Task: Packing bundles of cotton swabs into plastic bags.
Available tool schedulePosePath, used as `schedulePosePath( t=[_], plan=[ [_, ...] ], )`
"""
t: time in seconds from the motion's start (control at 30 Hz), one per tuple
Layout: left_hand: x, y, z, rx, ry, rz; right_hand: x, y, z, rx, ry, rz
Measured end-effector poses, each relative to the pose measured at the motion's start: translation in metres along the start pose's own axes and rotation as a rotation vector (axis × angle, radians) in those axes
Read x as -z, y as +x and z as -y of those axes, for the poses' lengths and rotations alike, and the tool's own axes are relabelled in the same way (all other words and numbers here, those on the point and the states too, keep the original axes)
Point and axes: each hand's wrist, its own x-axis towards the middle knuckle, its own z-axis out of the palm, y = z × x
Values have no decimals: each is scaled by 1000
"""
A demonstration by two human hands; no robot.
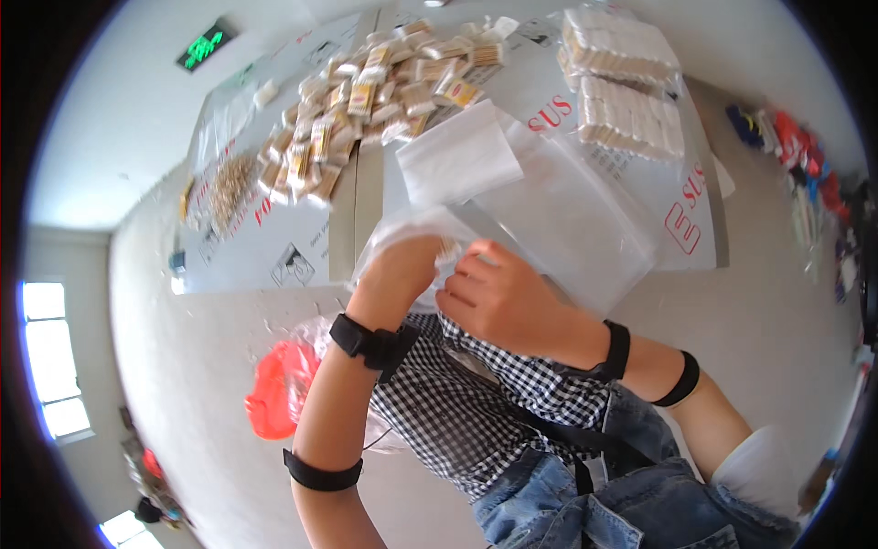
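Note:
Close to my body, at the table's near edge, is a clear plastic bag (422, 220). My left hand (409, 263) reaches into or behind its film, and its fingers are mostly hidden there. With curled fingers my right hand (498, 295) pinches the bag's near side. Just beyond both hands a stack of flat clear bags (585, 224) lies on the table, with a white sheet (457, 157) on top. Farther off is a large heap of small packets of thin wooden sticks (361, 96), some with yellow labels.
Grey printed boards cover the table (302, 233). Clear-wrapped bundles of white rolls or packs (629, 114) stand at the far right. A pile of loose sticks (230, 188) lies at the left. Below the table edge, a red plastic bag (279, 389) sits on the left.

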Motion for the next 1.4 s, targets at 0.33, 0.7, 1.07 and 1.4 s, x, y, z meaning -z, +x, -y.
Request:
schedulePosePath(
  t=[0.33,0.7,1.07,1.4],
  plan=[
    [-24,17,13,284,2,115,-10,12,35,-232,275,-253],
    [-2,53,-20,732,-67,412,-24,54,25,-289,496,-504],
    [3,5,-39,480,-430,110,-44,-66,-39,-1010,1248,-482],
    [17,-7,-74,581,-1036,-37,-45,-21,-5,-758,887,-268]
  ],
)
